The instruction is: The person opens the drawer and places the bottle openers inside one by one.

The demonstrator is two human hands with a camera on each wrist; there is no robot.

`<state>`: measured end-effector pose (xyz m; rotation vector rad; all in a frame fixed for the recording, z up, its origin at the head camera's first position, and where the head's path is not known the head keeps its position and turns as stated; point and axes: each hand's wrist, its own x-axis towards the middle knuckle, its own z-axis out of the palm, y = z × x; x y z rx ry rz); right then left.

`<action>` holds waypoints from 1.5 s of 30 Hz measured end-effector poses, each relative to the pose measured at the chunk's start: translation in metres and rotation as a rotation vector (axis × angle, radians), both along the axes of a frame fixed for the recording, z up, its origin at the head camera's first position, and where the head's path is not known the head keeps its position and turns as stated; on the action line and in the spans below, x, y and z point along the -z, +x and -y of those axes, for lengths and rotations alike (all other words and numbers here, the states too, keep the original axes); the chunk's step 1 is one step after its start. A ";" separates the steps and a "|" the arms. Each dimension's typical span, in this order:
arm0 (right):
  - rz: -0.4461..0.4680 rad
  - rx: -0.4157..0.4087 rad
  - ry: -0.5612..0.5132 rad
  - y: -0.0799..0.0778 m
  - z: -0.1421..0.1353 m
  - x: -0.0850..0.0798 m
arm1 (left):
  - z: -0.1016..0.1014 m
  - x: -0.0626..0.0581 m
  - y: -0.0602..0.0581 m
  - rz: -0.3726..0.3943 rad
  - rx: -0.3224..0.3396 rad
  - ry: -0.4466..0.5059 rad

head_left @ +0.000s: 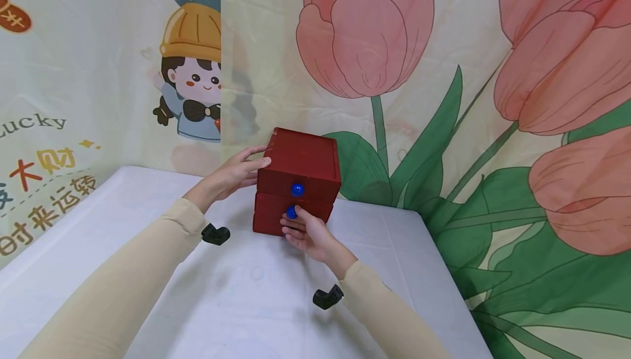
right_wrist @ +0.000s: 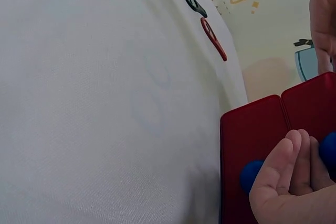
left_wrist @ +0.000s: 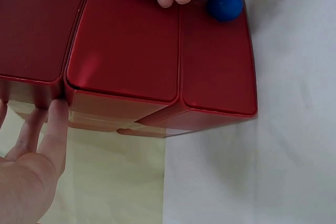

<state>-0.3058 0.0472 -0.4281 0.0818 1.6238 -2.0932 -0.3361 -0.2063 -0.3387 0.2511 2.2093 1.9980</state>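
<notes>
A dark red drawer box (head_left: 303, 153) with blue knobs stands on the white cloth. My left hand (head_left: 234, 175) rests against its left side near the top, thumb at the top edge and straight fingers (left_wrist: 55, 129) along the side. At the front, my right hand (head_left: 313, 235) pinches a blue knob (head_left: 292, 212), that of the middle drawer (left_wrist: 126, 40), which juts a little past its neighbours. Above it is the top drawer's knob (head_left: 297, 189). The bottom drawer's knob (right_wrist: 252, 176) shows beside my fingers in the right wrist view.
White cloth (head_left: 236, 304) covers the table. A dark looped clip-like thing (right_wrist: 194, 2) and a red one (right_wrist: 213, 39) show near its edge in the right wrist view. Behind hangs a printed backdrop (head_left: 266, 35) with tulips and a cartoon figure.
</notes>
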 end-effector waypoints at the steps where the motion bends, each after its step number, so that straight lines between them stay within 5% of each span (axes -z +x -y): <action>1: -0.001 0.000 0.002 0.000 0.000 0.000 | 0.000 0.000 0.000 -0.001 0.000 0.000; 12: -0.006 -0.119 0.044 -0.004 -0.013 0.001 | 0.001 0.000 0.000 -0.010 0.012 0.004; 25: -0.057 -0.244 0.198 -0.008 -0.086 -0.009 | 0.000 -0.001 -0.002 -0.003 0.011 -0.003; 34: -0.257 -0.172 0.423 -0.016 -0.120 -0.049 | 0.001 0.001 -0.001 0.002 0.011 0.009; 45: -0.428 -0.130 0.419 -0.025 -0.111 -0.102 | 0.000 0.002 -0.001 -0.002 0.011 0.005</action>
